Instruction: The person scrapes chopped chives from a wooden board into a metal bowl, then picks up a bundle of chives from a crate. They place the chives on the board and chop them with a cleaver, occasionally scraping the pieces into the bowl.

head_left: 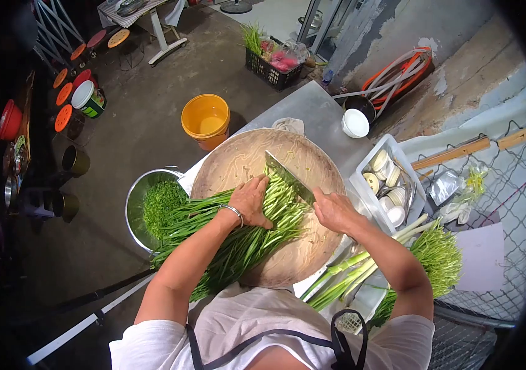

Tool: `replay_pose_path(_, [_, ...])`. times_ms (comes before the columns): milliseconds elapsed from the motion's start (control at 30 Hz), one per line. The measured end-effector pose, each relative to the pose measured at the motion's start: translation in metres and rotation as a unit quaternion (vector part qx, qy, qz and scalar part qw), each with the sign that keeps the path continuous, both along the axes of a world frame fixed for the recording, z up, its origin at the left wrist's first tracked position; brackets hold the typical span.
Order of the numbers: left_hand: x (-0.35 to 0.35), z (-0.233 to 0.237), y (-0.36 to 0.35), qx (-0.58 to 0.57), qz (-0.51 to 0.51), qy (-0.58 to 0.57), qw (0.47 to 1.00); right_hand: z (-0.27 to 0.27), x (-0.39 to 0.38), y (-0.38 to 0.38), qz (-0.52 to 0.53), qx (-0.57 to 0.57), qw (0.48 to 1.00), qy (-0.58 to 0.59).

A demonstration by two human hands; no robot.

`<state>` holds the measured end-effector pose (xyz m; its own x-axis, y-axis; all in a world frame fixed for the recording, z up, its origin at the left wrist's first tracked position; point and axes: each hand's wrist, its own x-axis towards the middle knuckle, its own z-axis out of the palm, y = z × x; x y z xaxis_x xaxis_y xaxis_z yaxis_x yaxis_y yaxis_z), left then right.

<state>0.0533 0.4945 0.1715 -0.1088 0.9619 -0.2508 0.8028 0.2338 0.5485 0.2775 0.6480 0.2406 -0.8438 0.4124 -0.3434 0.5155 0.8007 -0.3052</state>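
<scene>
A large bundle of green chives point(213, 228) lies across a round wooden cutting board point(232, 163), its pale stem ends toward the right. My left hand point(252, 202), with a bracelet at the wrist, presses on the bundle with fingers together. My right hand point(334, 211) is closed round the handle of a cleaver point(287, 177), whose blade stands beside the stem ends. Left of the board, a metal bowl point(132, 213) holds chopped greens point(161, 203).
A yellow bucket point(206, 117) stands beyond the board. To the right are a white bin of lids point(389, 182), a white bowl point(355, 123), long leeks point(361, 265) and another green bunch point(432, 256). A black crate point(269, 71) sits farther back.
</scene>
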Motion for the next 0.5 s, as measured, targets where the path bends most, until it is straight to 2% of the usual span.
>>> replay_pose_path(67, [0.002,0.000,-0.003,0.007,0.005,-0.001,1.000,-0.037,0.002,0.001,-0.014,-0.009,0.999,0.032])
replay_pose_path(200, [0.009,0.002,-0.009,0.035,0.029,-0.005,0.999,-0.050,0.015,-0.011,-0.057,0.001,0.994,0.095])
replay_pose_path(367, [0.012,0.004,-0.009,0.005,0.063,-0.017,0.998,-0.012,0.008,-0.002,-0.064,0.003,0.994,0.085])
replay_pose_path(433, [0.012,0.002,-0.008,0.014,0.060,-0.014,0.998,0.033,0.003,-0.010,-0.054,0.012,0.998,0.035])
replay_pose_path(500, [0.014,-0.001,-0.009,0.014,0.049,-0.015,0.999,0.040,0.007,-0.011,-0.030,0.013,0.999,0.016])
